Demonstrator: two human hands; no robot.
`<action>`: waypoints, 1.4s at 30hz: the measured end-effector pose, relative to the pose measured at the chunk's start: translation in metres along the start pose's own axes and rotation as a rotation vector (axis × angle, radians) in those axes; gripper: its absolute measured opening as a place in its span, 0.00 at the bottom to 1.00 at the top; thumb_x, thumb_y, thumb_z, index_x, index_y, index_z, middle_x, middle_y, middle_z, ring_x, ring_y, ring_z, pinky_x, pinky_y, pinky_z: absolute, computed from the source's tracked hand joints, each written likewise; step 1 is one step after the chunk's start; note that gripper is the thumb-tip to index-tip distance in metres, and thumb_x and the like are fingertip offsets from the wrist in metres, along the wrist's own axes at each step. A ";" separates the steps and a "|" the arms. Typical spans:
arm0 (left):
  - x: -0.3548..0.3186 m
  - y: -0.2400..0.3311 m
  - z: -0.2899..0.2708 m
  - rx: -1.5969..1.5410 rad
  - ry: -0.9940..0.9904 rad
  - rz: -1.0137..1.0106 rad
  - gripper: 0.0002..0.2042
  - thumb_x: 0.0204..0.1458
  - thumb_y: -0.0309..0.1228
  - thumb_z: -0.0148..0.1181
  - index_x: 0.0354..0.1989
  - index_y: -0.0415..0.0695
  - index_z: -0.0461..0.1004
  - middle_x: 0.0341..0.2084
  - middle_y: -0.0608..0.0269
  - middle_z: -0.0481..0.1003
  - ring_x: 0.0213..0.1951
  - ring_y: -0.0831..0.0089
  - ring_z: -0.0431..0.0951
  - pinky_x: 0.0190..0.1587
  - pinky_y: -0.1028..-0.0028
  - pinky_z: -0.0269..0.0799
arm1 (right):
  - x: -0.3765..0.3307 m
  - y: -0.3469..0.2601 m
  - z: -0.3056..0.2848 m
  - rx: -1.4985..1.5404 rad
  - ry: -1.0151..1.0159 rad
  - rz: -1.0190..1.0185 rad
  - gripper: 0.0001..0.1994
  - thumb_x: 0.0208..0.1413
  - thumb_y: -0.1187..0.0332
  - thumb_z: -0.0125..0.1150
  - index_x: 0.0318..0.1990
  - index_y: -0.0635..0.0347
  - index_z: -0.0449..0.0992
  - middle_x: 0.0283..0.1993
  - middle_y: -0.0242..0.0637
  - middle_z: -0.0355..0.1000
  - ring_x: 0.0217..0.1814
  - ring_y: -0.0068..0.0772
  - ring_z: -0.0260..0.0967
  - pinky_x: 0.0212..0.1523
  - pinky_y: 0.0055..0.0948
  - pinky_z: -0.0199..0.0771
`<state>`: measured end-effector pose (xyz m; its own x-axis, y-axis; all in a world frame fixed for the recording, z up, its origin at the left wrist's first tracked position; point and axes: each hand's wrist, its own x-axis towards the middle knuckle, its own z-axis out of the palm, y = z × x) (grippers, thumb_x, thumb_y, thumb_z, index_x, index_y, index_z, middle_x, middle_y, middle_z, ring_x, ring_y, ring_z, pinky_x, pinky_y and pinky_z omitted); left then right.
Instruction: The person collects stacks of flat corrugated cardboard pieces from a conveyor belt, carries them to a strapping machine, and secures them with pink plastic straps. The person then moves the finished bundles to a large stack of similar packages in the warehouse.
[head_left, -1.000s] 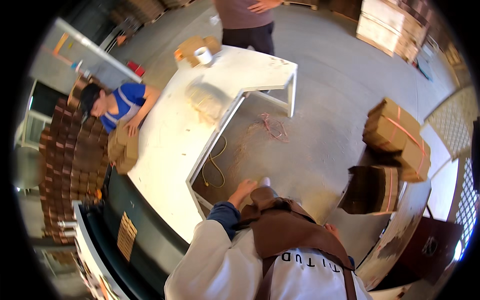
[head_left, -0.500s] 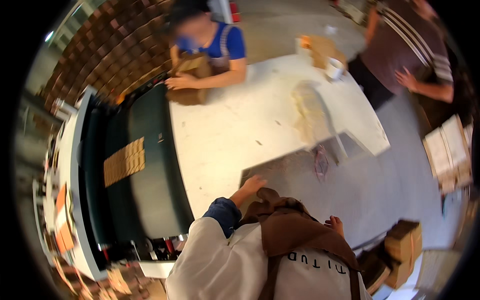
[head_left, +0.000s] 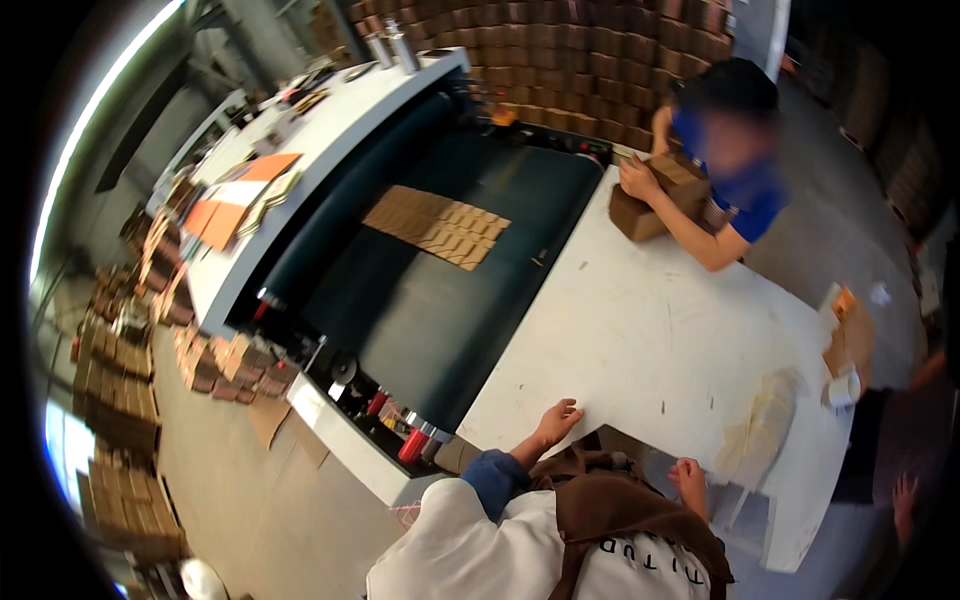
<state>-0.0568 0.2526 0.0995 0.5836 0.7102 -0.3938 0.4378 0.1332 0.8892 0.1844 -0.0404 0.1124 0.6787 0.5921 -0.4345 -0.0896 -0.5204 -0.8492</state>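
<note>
The left hand [head_left: 556, 420] lies flat and open on the near edge of the white table [head_left: 640, 330], fingers spread, holding nothing; the right hand [head_left: 688, 478] rests open on the inner edge of the table's cut-out, also empty. Both sat at the same table edge a second ago, so the hands have not moved; what has changed is the view, which has swung from the open floor and stacked boxes on the right round to the dark conveyor belt [head_left: 440, 270] on the left. A sheet of tan cardboard blanks [head_left: 437, 227] now rides on that belt, well apart from either hand and up toward the machine's roller. The person seems to be turning to watch the belt, with the blanks not yet within reach. Across the table a co-worker in blue squares up a bundle of brown cardboard [head_left: 655, 195] with both hands. Behind stand stacks of flat cardboard [head_left: 560, 50], and more piles [head_left: 115, 370] crowd the floor left of the machine.
</note>
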 end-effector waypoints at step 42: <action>0.012 0.084 0.064 -0.102 0.233 0.059 0.39 0.47 0.46 0.67 0.62 0.36 0.57 0.54 0.37 0.66 0.55 0.52 0.70 0.54 0.63 0.69 | 0.191 -0.053 -0.127 0.626 0.190 -0.003 0.27 0.64 0.55 0.43 0.61 0.69 0.59 0.62 0.38 0.60 0.62 0.32 0.55 0.59 0.29 0.57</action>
<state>0.0309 0.2275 0.1550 0.4278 0.8571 -0.2870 0.3294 0.1479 0.9325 0.4117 0.0218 0.1125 0.7916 0.4441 -0.4197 -0.4559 -0.0282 -0.8896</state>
